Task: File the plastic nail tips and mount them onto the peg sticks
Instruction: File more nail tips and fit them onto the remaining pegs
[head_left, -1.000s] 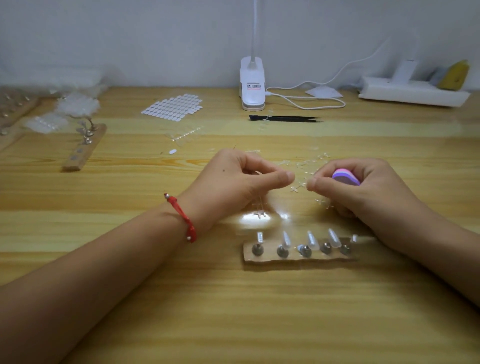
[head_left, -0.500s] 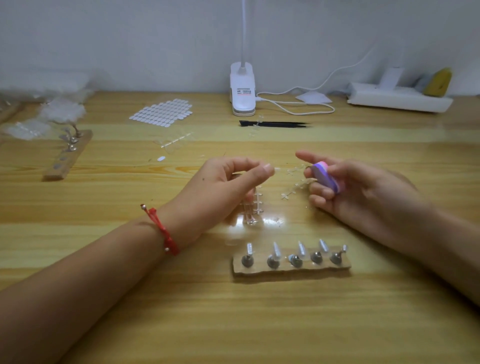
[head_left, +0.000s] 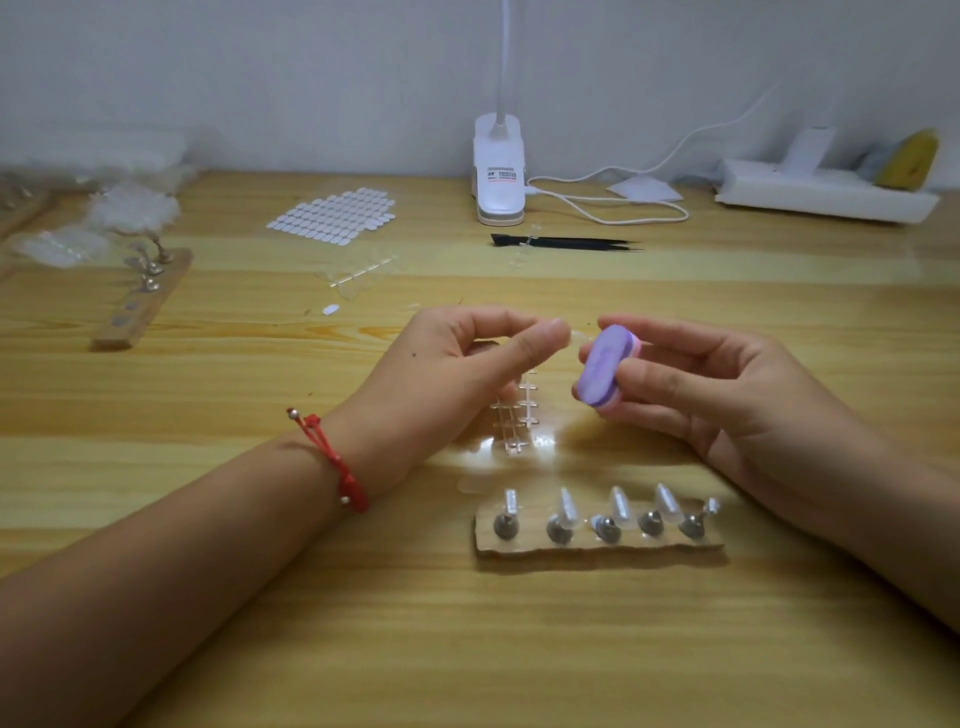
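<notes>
1. A clear nail tip (head_left: 576, 337) sits pinched between thumb and forefinger of the left hand (head_left: 452, 364), mid-table.
2. The right hand (head_left: 727, 395) grips a purple file block (head_left: 605, 371) just right of it.
3. Nearer, a peg stand (head_left: 597, 545) carries mounted tips (head_left: 566, 506).

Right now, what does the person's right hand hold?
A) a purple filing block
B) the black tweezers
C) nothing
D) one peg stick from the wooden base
A: the right hand grips the purple filing block between thumb and fingers; the black tweezers lie far back on the table.
</notes>
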